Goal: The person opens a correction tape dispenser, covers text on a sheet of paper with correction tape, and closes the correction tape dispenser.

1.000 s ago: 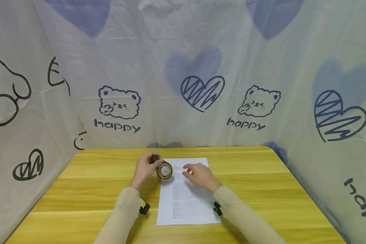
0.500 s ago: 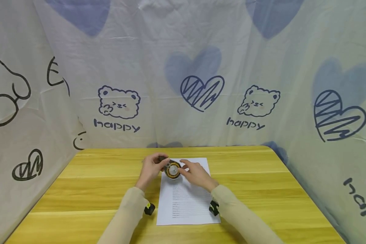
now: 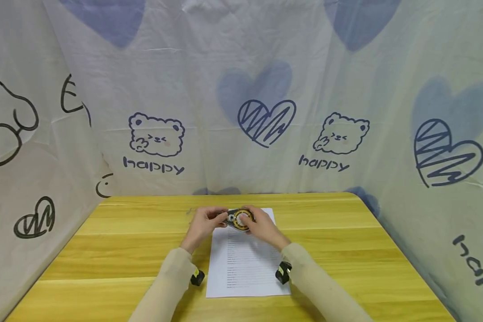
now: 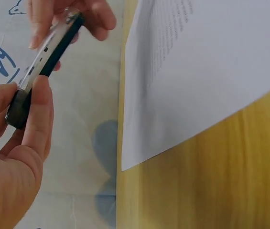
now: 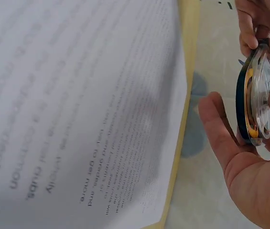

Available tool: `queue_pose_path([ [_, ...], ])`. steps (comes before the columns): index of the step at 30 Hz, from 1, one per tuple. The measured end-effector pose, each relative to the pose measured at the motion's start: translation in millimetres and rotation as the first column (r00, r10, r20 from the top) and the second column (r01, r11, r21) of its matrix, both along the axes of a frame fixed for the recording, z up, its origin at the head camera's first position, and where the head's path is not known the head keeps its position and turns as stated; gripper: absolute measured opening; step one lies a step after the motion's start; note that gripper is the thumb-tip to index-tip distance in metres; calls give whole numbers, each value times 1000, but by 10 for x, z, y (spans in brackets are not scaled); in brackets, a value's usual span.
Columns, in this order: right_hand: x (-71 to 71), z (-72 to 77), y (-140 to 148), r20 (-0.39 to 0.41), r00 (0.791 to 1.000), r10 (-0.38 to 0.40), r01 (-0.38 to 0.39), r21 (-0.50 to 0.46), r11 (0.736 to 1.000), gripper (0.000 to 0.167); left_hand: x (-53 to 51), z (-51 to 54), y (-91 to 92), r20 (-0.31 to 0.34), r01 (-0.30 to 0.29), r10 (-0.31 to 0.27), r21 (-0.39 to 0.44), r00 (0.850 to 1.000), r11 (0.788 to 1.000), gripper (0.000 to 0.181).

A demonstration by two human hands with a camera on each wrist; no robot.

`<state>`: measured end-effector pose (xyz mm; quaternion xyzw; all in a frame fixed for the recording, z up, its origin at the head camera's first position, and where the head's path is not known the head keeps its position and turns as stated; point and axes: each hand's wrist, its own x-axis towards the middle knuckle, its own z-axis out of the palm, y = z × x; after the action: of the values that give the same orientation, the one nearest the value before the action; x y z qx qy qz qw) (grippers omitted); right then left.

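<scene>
Both hands hold a flat dark case (image 3: pixel 239 219) with a clear cover, a large yellow-ringed wheel and a small pale wheel beside it. My left hand (image 3: pixel 204 225) pinches its narrow end between thumb and fingers. At the broad end, my right hand (image 3: pixel 263 227) holds the case with the thumb on the round face and fingers behind. Edge-on in the left wrist view, the case (image 4: pixel 44 67) shows a pale side with small dark slots. In the right wrist view the clear disc (image 5: pixel 264 102) faces the right thumb. Its exact kind cannot be told.
A printed paper sheet (image 3: pixel 247 273) lies on the yellow wood-grain table (image 3: pixel 124 250), under the hands. A pale curtain (image 3: pixel 209 89) printed with hearts and bears surrounds the table at the back and sides.
The case has moved right and turned until its long side lies nearly sideways. My right hand, apart from it a second ago, has closed on its broad end. The left hand kept its grip.
</scene>
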<state>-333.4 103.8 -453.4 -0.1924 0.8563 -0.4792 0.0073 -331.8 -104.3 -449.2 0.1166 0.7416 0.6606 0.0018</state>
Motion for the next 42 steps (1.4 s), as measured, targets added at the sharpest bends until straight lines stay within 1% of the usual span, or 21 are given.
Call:
queue_pose_path([
  [3, -10, 13, 14, 47, 999, -5, 7, -36, 999, 44, -3, -6, 8, 1, -11, 11, 7, 1000, 1000, 27],
  [6, -4, 30, 31, 85, 996, 11, -4, -80, 997, 45, 7, 10, 28, -11, -31, 31, 5, 999, 1000, 28],
  [9, -4, 37, 60, 92, 995, 42, -31, -116, 993, 43, 32, 43, 42, -25, -39, 39, -12, 999, 999, 28],
  [11, -7, 48, 83, 82, 995, 65, -55, -122, 991, 41, 44, 65, 43, -31, -32, 31, -23, 999, 999, 27],
  [13, -9, 66, 107, 65, 994, 89, -82, -99, 992, 41, 55, 83, 34, -38, -13, 11, -43, 999, 999, 26],
  [16, -3, 96, 139, 58, 991, 122, -119, -59, 991, 41, 52, 86, 4, -43, 32, -36, -81, 998, 996, 26],
  [21, 9, 109, 185, 65, 981, 181, -179, -29, 983, 39, 36, 53, -73, -31, 105, -112, -171, 993, 980, 21],
  [26, 20, 103, 197, 71, 975, 208, -209, -6, 978, 37, 16, 22, -139, -17, 183, -190, -194, 982, 964, 20],
  [28, 17, 99, 191, 71, 975, 209, -210, 1, 978, 39, 6, 26, -169, -15, 195, -202, -203, 979, 960, 22],
  [31, 9, 101, 182, 64, 977, 201, -202, 4, 979, 41, -5, 50, -233, -3, 178, -184, -221, 983, 959, 26],
  [37, -6, 85, 211, 67, 985, 162, -162, -8, 987, 39, -19, 80, -394, 30, 116, -113, -217, 993, 969, 31],
  [40, -7, 59, 236, 54, 989, 140, -139, -16, 990, 39, -21, 96, -444, 28, 82, -77, -244, 997, 966, 30],
  [42, -10, 46, 246, 40, 992, 122, -121, -13, 993, 40, -23, 101, -468, 19, 47, -44, -279, 999, 959, 30],
])
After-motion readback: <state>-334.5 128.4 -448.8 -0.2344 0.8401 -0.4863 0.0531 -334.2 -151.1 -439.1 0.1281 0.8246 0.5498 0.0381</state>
